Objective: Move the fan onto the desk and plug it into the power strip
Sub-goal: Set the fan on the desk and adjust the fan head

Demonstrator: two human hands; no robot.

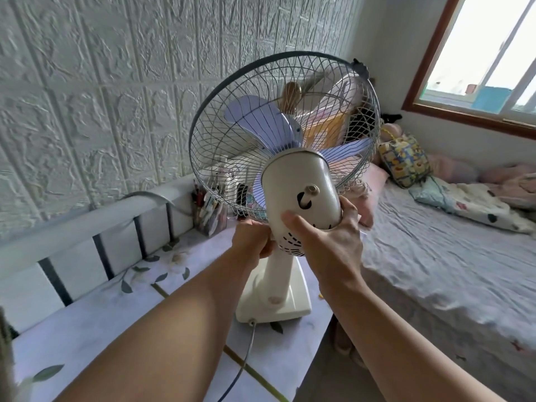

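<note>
A cream table fan [301,181] with pale purple blades and a wire cage stands on the desk [95,320], its base [275,303] near the desk's right edge. The cage faces away from me, tilted up. My left hand [253,239] grips the left underside of the motor housing. My right hand [327,239] wraps its right side, thumb across the back. The fan's grey cord [246,355] leaves the rear of the base and trails toward me over the desk. No power strip is in sight.
A white rail with dark bars [95,227] runs along the desk's back against the textured wall. A pen holder [207,210] stands at the far end. A bed [449,271] with pillows lies to the right, with a narrow floor gap between.
</note>
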